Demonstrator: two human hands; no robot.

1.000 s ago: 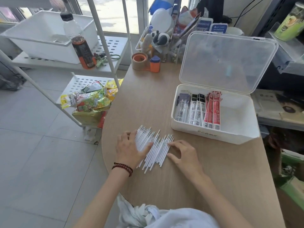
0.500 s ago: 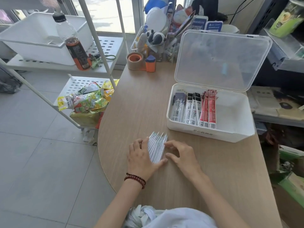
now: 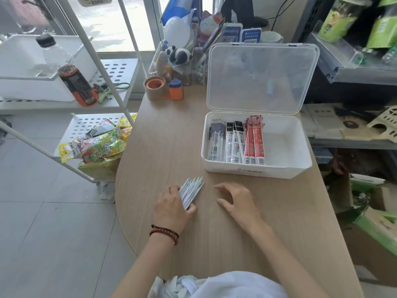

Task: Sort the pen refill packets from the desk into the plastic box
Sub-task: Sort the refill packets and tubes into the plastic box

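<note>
A tight bundle of white pen refill packets [image 3: 191, 191] lies on the wooden desk [image 3: 163, 136], a little in front of the box. My left hand [image 3: 173, 208] grips the bundle's near end, fingers and thumb curled round it. My right hand [image 3: 238, 201] hovers just right of the bundle with relaxed, slightly bent fingers, holding nothing. The white plastic box [image 3: 285, 168] stands open at the desk's right, its clear lid [image 3: 261, 78] tilted up behind. Inside on the left lie several grey, black-and-white and red refill packets [image 3: 236, 143].
A tape roll [image 3: 155, 87] and an orange sharpener [image 3: 176, 89] sit at the desk's back, with a clear organiser of stationery [image 3: 182, 59] behind. A white rack [image 3: 103, 61] to the left carries a bottle [image 3: 71, 72] and snack bags [image 3: 98, 145]. Shelves stand at the right.
The spread-out refill packets have been gathered into one tight bundle. My left hand now grips it, and my right hand has drawn away to the right.
</note>
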